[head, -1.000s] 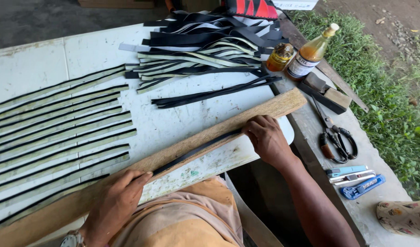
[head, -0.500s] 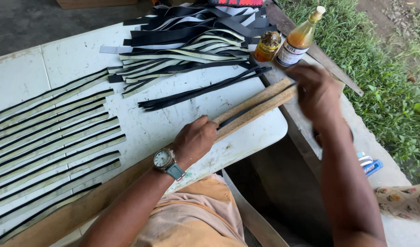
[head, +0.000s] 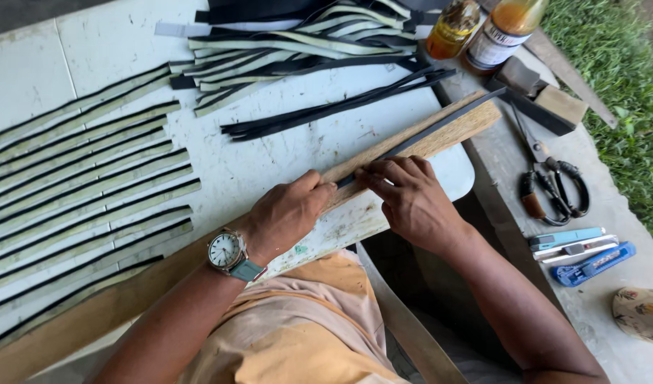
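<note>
**Both hands down low, fingers pinched in close**

Left hand point(head: 287, 213) comes in from bottom left, forearm angled up and to the right, palm down, knuckles up, fingers curled w/ thumb pointing right. Wrist is pretty straight. Right hand point(head: 412, 199) comes in from bottom right, forearm running up-left, wrist bent a bit, fingers stretched out flat and pointing left. Fingertips of both hands nearly meet, just beside each other. Neither hand is a fist.

My white table point(head: 269, 163) carries rows of pale strips point(head: 85, 178) along its left edge, a loose strip pile point(head: 298, 50) at the far edge, and a wooden board point(head: 412, 142) along the near edge.
</note>
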